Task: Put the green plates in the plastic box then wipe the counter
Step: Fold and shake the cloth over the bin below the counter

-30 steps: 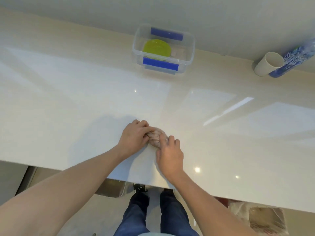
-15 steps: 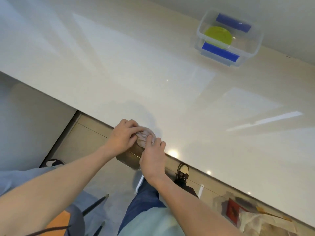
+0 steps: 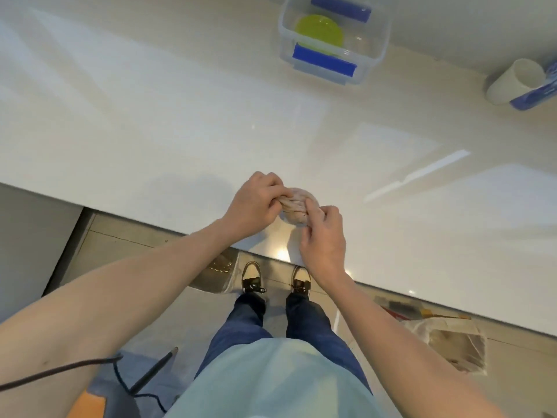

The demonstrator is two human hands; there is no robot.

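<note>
A: Lying green and round inside the clear plastic box (image 3: 333, 40)? Counted how many green plates (image 3: 319, 32)?

B: Seen only as one bright yellow-green disc, flat on the box floor; cannot tell whether more than one stacked there. Box lidless, with a blue latch on the near wall and another on the far wall, standing at about one o'clock on the pale glossy surface (image 3: 150, 116), against the back wall.

A: And the cloth (image 3: 298, 206)?

B: Bunched into a pinkish-beige wad, twisted like a knot, resting on the surface close to its near edge, at six o'clock from the box and well apart from it.

A: Gripped how?

B: Pinched from both sides. Left hand (image 3: 254, 203) curled tight, grip clenched on the wad's nine o'clock side, fingertips tucked into the folds. Right hand (image 3: 324, 236) coming from five o'clock, fingers bent over the wad's near side, grip closed on the fabric too. Hands nearly touching above the cloth.

A: Anything else up there?

B: A white cup (image 3: 512, 82) tipped on its side at three o'clock, mouth facing the camera, just beside a blue-and-white printed package (image 3: 539, 92) cut off by the frame edge. Below the surface edge: dark sneakers, blue jeans, tiled floor.
</note>
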